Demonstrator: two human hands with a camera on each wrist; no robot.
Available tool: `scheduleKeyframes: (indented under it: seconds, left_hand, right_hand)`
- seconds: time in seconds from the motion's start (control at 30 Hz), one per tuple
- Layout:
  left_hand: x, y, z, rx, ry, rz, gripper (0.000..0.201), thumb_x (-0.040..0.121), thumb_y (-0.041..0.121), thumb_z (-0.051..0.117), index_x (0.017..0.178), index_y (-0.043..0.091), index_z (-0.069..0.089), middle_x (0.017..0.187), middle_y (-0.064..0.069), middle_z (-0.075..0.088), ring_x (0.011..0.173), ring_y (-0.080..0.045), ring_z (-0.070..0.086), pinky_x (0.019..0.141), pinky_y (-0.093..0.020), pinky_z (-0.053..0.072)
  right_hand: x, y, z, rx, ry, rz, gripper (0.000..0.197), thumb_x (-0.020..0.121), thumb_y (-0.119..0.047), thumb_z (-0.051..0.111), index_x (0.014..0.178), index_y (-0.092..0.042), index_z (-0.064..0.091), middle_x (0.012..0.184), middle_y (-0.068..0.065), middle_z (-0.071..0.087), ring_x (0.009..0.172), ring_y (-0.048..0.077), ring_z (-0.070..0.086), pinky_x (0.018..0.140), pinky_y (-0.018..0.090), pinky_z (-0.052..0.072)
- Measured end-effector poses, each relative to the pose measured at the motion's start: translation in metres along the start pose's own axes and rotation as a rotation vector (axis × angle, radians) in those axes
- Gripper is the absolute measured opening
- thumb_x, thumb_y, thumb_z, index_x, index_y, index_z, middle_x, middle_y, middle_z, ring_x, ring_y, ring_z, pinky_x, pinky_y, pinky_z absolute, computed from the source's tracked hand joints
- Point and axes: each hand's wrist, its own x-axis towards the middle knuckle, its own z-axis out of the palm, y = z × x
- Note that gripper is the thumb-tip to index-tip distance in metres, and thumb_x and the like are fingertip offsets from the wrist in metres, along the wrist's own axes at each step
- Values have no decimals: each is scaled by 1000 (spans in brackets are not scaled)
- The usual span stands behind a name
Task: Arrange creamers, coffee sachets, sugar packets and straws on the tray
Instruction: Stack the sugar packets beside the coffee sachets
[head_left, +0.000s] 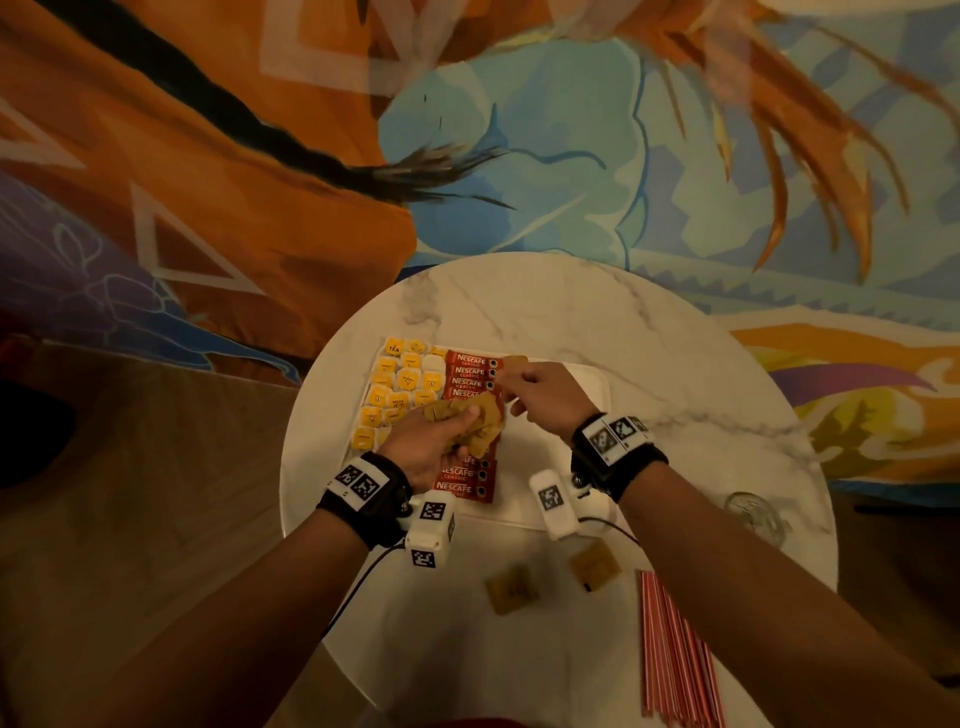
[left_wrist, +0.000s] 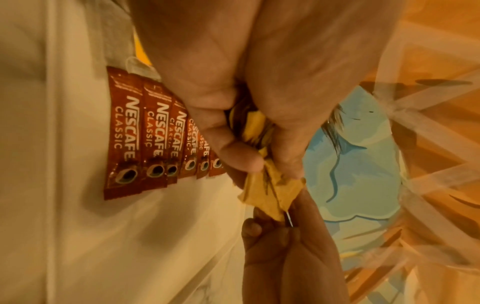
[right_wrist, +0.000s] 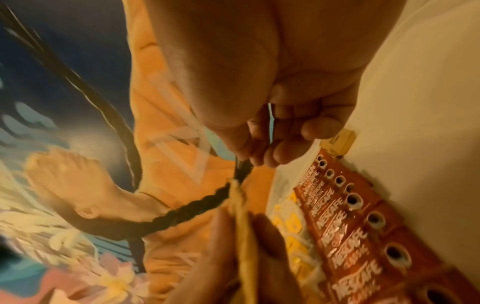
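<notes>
On a white tray (head_left: 587, 384) lie yellow creamer packets (head_left: 395, 384) at the left and a column of red Nescafe sachets (head_left: 467, 371) (left_wrist: 130, 133) (right_wrist: 358, 226) beside them. One brown sugar packet (head_left: 514, 364) (right_wrist: 340, 142) lies at the column's far end. My left hand (head_left: 457, 426) (left_wrist: 249, 156) grips a fanned bunch of brown sugar packets (head_left: 485, 415) (left_wrist: 267, 191) (right_wrist: 241, 226) above the sachets. My right hand (head_left: 519, 397) (left_wrist: 272, 230) (right_wrist: 265, 144) meets that bunch from the right and pinches the corner of one packet.
Two loose sugar packets (head_left: 511, 587) (head_left: 595, 564) lie on the round marble table (head_left: 545, 301) in front of the tray. A bundle of red-and-white straws (head_left: 675, 649) sits at the near right, a clear glass (head_left: 753, 512) further right. A painted wall stands behind.
</notes>
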Motion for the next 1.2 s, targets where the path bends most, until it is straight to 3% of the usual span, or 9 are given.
scheduleKeyframes:
  seconds: [0.1,0.2,0.4,0.57,0.67,0.8,0.9,1.07,1.2]
  left_hand:
    - [1,0,2,32,-10,27,37,87,28,75,119,8,70,114,-15,74,89,-21,69,53,-21,47]
    - [-1,-1,5,39,-45,36,34,90,33,71,116,11,71,108,-12,75,88,-21,68,55,-22,47]
    - [-2,-6,6,41,-99,14,38,96,33,65,125,8,64,112,-16,72,90,-24,67,53,-22,48]
    - [-2,-9,5,92,-127,14,34,95,29,67,121,7,66,119,-18,71,103,-31,66,77,-36,46]
    - [-1,-9,8,70,-125,21,30,95,25,67,118,6,67,120,-20,70,101,-31,64,73,-34,46]
    - [5,-8,12,-3,-71,24,35,97,23,65,126,5,64,114,-18,72,87,-21,67,54,-22,49]
    - [10,-8,15,-33,-56,19,26,97,22,64,119,8,66,108,-15,70,81,-18,65,53,-21,49]
    - [13,-3,19,-49,-72,8,15,96,22,65,107,14,70,107,-13,74,86,-19,68,53,-21,49]
    - [20,7,19,-89,-90,-40,17,92,18,69,108,13,68,111,-12,73,85,-18,70,55,-21,53]
  right_hand:
    - [-24,6,2,54,-18,-17,25,94,-42,66,87,-21,78,81,-6,75,63,3,63,53,11,43]
    - [-34,16,6,104,-46,-42,18,93,-31,70,95,-15,77,82,-3,74,66,4,65,57,16,47]
    - [-36,16,5,233,23,-30,14,97,-16,63,85,-21,70,78,0,73,67,9,66,63,24,51]
    - [-30,14,-2,103,-2,-104,16,99,-13,57,105,-18,72,84,0,71,69,9,64,64,23,51]
    - [-28,14,-3,136,9,-87,19,98,-18,60,115,-18,69,86,2,71,69,9,65,65,24,52]
    - [-30,18,4,225,40,8,8,92,-25,70,96,-18,70,83,2,72,70,11,66,66,28,51]
    - [-28,22,11,231,43,9,15,92,-20,69,78,-20,69,78,3,69,71,13,63,65,28,50]
    - [-13,13,0,258,134,49,11,92,-21,67,82,-18,71,81,1,73,71,14,66,68,32,52]
    - [20,9,-28,203,247,88,13,90,-23,70,80,-14,73,84,13,74,69,20,63,64,35,50]
